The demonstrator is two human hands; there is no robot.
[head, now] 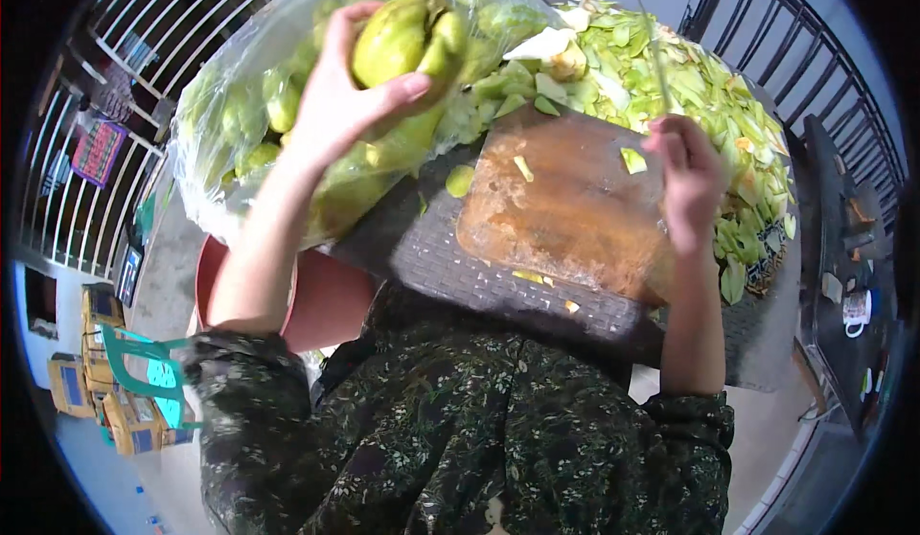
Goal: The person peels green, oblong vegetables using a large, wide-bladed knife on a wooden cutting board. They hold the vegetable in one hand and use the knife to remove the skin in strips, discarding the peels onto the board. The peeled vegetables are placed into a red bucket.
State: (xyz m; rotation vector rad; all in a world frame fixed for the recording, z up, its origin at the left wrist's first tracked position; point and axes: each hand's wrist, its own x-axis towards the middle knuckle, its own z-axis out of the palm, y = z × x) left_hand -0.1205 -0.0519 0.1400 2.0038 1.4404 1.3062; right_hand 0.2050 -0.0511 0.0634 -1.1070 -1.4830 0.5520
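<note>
A yellow-green chayote point(392, 43) with a deep crease is held up by my left hand point(352, 100), its fingers wrapped around one side. Behind and below it, a large clear plastic bag point(208, 115) holds several more of these green fruits. My right hand point(690, 176) grips a thin-bladed knife point(655, 50), the blade pointing up and away from me; the hand is slightly blurred. Between my hands lies a worn wooden cutting board point(553, 197) with a few green scraps. Beyond the board and to its right spreads a big heap of sliced green pieces point(690, 68).
A dark woven mat point(445, 255) lies under the board. Close to my left forearm stands a reddish-brown bucket point(330, 294). On the left are a green plastic chair point(144, 384) and cardboard boxes point(129, 420). A dark side table at right bears a white mug point(857, 312).
</note>
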